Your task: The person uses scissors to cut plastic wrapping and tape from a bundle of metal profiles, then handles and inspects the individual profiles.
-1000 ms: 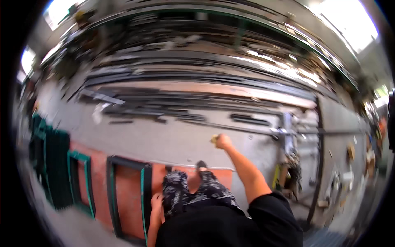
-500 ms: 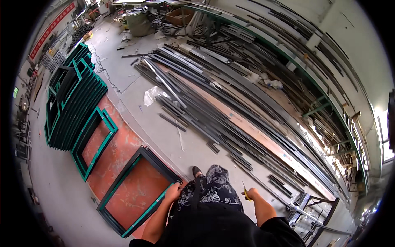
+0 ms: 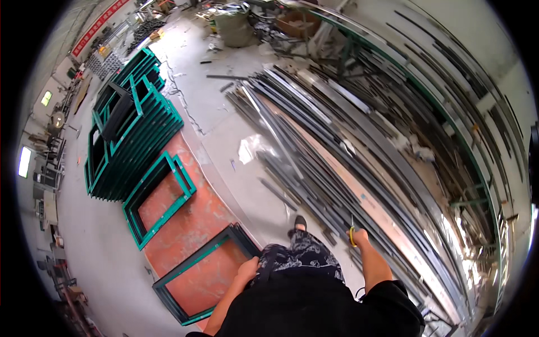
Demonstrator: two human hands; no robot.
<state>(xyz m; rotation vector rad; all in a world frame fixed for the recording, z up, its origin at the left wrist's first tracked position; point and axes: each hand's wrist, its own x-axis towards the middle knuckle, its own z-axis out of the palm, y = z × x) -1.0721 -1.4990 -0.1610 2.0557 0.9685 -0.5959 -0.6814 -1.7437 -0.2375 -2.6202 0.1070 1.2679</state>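
Observation:
My right hand (image 3: 362, 239) is closed around the yellow handles of a pair of scissors (image 3: 352, 236), held out to my right with the thin blades pointing forward. My left hand (image 3: 249, 268) hangs by my thigh, over the right side of a dark and green rectangular frame stack (image 3: 196, 247). Its fingers are mostly hidden, and I cannot tell whether it touches the frames. That stack lies on a worn reddish-orange board (image 3: 216, 196). Farther along the board lies another green frame stack (image 3: 147, 231).
A tall pile of green frames (image 3: 135, 151) stands at the left. Long dark metal profiles (image 3: 314, 168) cover the floor ahead and right. Clear plastic film (image 3: 252, 149) lies near them. A rack (image 3: 471, 140) of long bars runs along the right wall; a large sack (image 3: 236, 29) stands at the back.
My view has turned, so the scene sits farther right and the left wall shows more. My foot has stepped forward. My right hand has swung forward and up with the scissors.

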